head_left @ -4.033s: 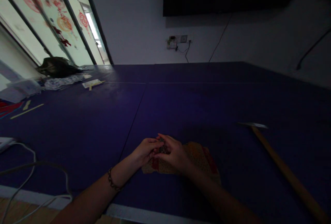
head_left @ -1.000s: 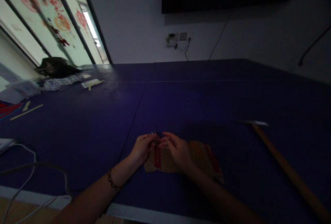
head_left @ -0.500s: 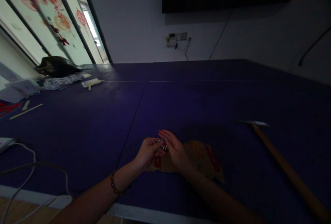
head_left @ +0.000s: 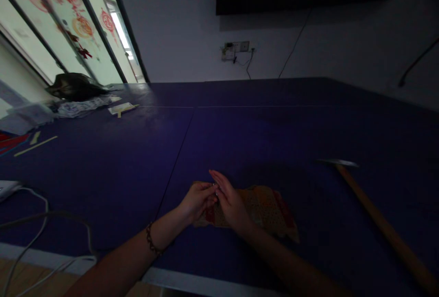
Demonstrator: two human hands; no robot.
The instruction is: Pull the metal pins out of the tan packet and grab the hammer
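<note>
Cloth (head_left: 267, 206) on table (head_left: 274, 137), hammer (head_left: 373, 217) at right, bag (head_left: 76, 87) behind left

No text, brand or number is legible. At ten o'clock, the round red ornament (head_left: 107, 20) on the glass (head_left: 103, 66) bears a character-like mark too blurred to read; the orange ornament (head_left: 82, 26) at its nine o'clock is equally unclear. Toward five o'clock, any print on the patterned piece (head_left: 269, 205) is lost in darkness.
</note>
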